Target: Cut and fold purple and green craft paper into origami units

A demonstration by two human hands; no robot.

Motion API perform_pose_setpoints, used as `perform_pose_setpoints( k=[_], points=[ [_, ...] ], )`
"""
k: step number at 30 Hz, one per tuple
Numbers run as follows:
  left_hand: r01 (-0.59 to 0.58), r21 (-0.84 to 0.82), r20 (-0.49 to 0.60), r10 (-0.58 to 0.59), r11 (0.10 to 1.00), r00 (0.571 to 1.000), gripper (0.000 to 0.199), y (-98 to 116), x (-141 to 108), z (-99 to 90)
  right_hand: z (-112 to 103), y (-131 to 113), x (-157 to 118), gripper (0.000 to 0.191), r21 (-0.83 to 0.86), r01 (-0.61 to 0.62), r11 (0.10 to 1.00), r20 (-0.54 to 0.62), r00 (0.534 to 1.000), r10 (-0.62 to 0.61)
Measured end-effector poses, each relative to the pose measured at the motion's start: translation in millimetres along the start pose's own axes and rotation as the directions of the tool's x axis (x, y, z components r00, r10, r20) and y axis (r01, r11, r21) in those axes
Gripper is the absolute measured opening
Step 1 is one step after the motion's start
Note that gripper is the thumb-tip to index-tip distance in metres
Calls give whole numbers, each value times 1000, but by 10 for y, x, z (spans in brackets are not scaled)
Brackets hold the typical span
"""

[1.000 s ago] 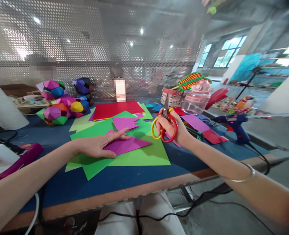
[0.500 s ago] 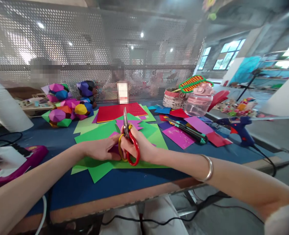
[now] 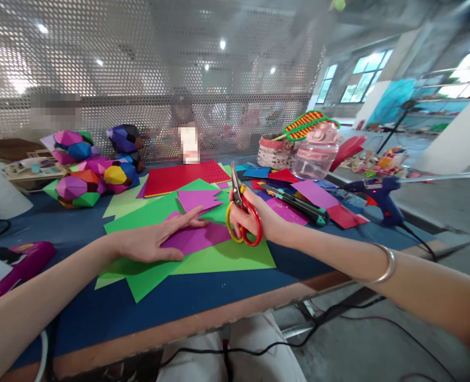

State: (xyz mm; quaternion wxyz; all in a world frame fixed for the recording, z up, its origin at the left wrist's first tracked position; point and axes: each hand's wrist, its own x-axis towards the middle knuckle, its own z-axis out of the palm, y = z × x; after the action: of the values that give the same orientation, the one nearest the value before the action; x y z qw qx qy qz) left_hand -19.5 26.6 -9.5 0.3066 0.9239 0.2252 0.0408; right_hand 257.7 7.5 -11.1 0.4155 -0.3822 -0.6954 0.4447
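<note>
**Right hand [image 3: 268,218] and scissors [image 3: 237,194] moving off to the right**

Compared with half a second ago, the right hand is sitting further right, having left the spot just beside the left hand [image 3: 155,241]; the scissors are travelling with it. The left hand is keeping its place on the purple paper [image 3: 207,237].

Right hand: grasping the scissors, fingers curling about the red and yellow handles, blades pointing up and away from the person. The scissors are hanging in front of the right end of the purple paper; cannot tell whether they are touching it.

Left hand: relaxed and spread, gripping nothing, thumb standing apart from the fingers. It is resting palm down over the left part of the purple paper.

The purple paper is lying on a light green sheet [image 3: 227,261] and a darker green sheet [image 3: 147,281], which are overlapping on the blue-topped bench [image 3: 99,318]. A smaller jagged purple piece [image 3: 195,200] is lying just beyond it, and a red sheet [image 3: 187,178] is lying further back.

To the right, a utility knife [image 3: 298,202] is resting among paper pieces, and a blue glue gun [image 3: 382,196] is standing near the bench's right end. Multicoloured paper balls [image 3: 76,188] are sitting at the back left.
</note>
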Motion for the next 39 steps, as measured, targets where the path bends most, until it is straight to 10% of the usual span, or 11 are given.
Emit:
perform_pose_setpoints(
  k=[11,17,23,30,39],
  points=[
    [14,20,-7,-14,1000,1000,92,23,6,-10,-464,29,-47,8,-408,6,913,-14,1000,-13],
    [-5,12,-19,5,1000,1000,95,-1,-3,-6,-818,-57,-25,19,-954,-151,259,-139,988,61],
    [0,-52,-41,-2,999,999,94,17,0,9,-487,-147,136,35,-968,53,244,26,993,-112],
    [91,-29,-67,-93,995,993,91,-17,-33,30,197,71,686,50,-790,538,295,506,843,-182],
    [70,-73,-50,-73,995,996,91,49,-39,1,51,370,835,37,-880,301,368,196,935,-296]
  ],
)
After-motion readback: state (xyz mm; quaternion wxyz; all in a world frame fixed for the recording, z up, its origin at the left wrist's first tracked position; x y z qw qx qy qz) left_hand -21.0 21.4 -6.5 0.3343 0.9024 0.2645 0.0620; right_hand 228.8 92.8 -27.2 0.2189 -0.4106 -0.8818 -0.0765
